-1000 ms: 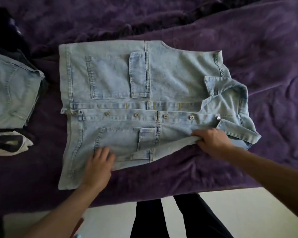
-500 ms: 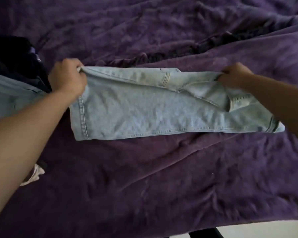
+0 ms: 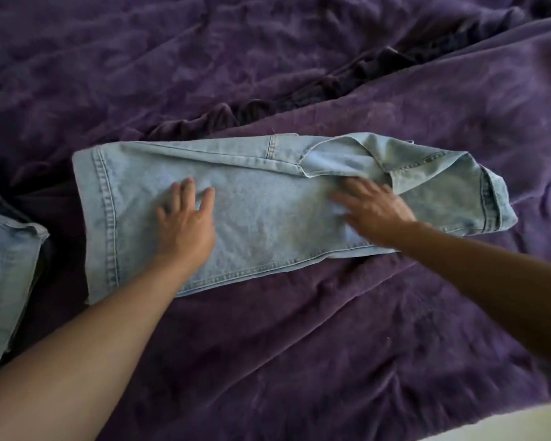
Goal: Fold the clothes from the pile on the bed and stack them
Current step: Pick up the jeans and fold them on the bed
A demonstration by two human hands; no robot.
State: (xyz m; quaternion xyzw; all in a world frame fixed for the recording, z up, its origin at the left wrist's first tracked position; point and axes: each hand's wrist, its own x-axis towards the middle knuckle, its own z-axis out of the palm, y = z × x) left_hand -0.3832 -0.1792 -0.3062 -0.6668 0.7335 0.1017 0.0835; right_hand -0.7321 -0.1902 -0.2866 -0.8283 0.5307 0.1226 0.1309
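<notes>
A light blue denim vest (image 3: 268, 224) lies folded in half lengthwise on the purple bedspread (image 3: 331, 345), its collar end pointing right. My left hand (image 3: 185, 224) rests flat on the left half of the vest with its fingers straight. My right hand (image 3: 372, 208) lies flat on the right half, just below the collar flap, fingers spread. Neither hand grips the cloth.
A stack of folded clothes with light denim (image 3: 7, 281) on top sits at the left edge, on darker garments. A dark rumpled fold (image 3: 299, 93) of bedding runs diagonally behind the vest. The bed's near edge and pale floor (image 3: 522, 424) show at bottom right.
The vest lay buttoned and flat, then both hands folded its near half over to the far side. They have let go of the edge and now lie flat on the folded vest.
</notes>
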